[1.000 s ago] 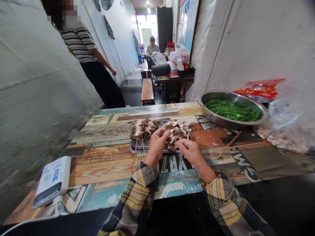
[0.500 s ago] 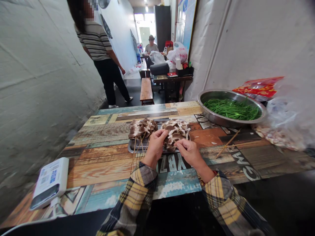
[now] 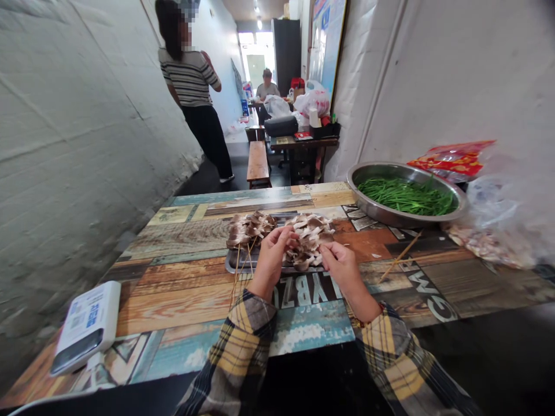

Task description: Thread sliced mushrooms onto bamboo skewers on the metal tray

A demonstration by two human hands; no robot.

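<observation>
A metal tray (image 3: 233, 261) in the middle of the patterned table (image 3: 182, 289) holds skewered mushrooms (image 3: 247, 228) on the left, bamboo sticks pointing toward me, and a loose mushroom pile (image 3: 314, 225) on the right. My left hand (image 3: 271, 257) is closed in a pinch on mushroom pieces at the near edge of the loose pile. Just right of it, my right hand (image 3: 340, 266) is pinched on a thin bamboo skewer (image 3: 344, 245). Both hands hover over the tray's near edge.
A steel basin of green stalks (image 3: 405, 193) stands at the right, with plastic bags (image 3: 498, 225) beside it and a loose bamboo stick (image 3: 401, 254) in front. A white device (image 3: 87, 326) lies near left. A person in a striped shirt (image 3: 195, 86) stands in the aisle; another person sits far back.
The person in the striped shirt has walked farther down the aisle. My hands stay at the mushroom pile, with my right hand lifted slightly toward it.
</observation>
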